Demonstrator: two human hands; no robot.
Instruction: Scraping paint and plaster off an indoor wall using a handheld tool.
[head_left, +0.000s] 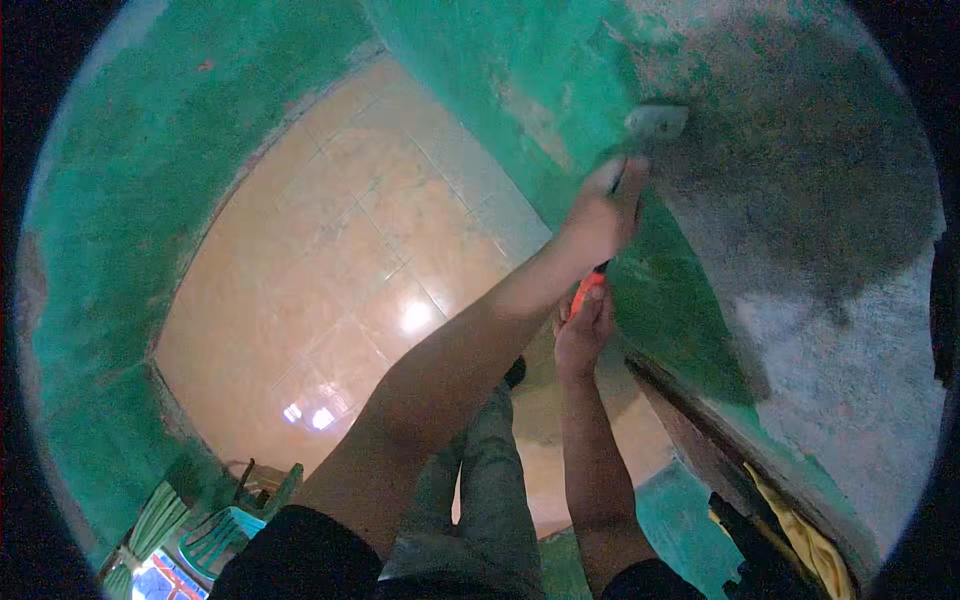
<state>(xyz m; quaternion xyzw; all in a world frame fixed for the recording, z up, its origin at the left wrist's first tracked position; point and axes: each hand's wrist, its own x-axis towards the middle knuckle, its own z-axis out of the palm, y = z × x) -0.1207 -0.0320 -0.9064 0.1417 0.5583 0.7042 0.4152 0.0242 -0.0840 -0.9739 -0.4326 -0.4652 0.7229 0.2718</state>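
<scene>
A scraper with a pale, flat metal blade (658, 121), a dark shaft and an orange handle (589, 289) slants up over the wall. My left hand (611, 206), blurred, grips the dark shaft just below the blade. Lower down, my right hand (583, 334) is closed around the orange handle. The blade lies at the edge between green paint (555, 67) and a dark grey bare patch (795, 150) of the wall. Whether the blade touches the surface is hard to tell. My left forearm crosses in front of the tiled floor.
Glossy beige floor tiles (337, 225) stretch below and left, bordered by green walls. At lower left are a green plastic chair (217, 536) and a tied green curtain (156, 521). A dark ledge or frame edge (697, 420) and yellow cloth (806, 532) are at lower right.
</scene>
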